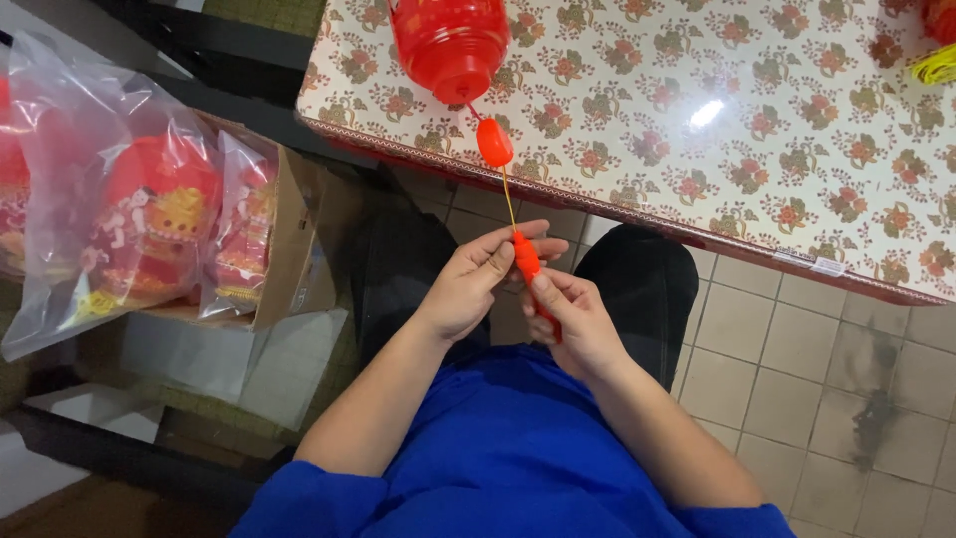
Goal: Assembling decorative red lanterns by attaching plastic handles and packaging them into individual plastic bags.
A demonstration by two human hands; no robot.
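Note:
A red plastic lantern (450,42) lies on the table edge, with a yellow cord (508,194) hanging from it through a red oval bead (495,142). Lower on the cord sits a red tassel piece (527,261). My left hand (476,279) pinches the tassel's top from the left. From the right, my right hand (578,319) grips its lower part, which is partly hidden by the fingers. Both hands are held over my lap, below the table edge.
The table (757,110) has a floral cloth under a glossy cover. A cardboard box (289,249) at left holds clear bags of red lanterns (119,219). Tiled floor (827,379) lies at right. A yellow item (936,65) and a red one sit at the table's far right.

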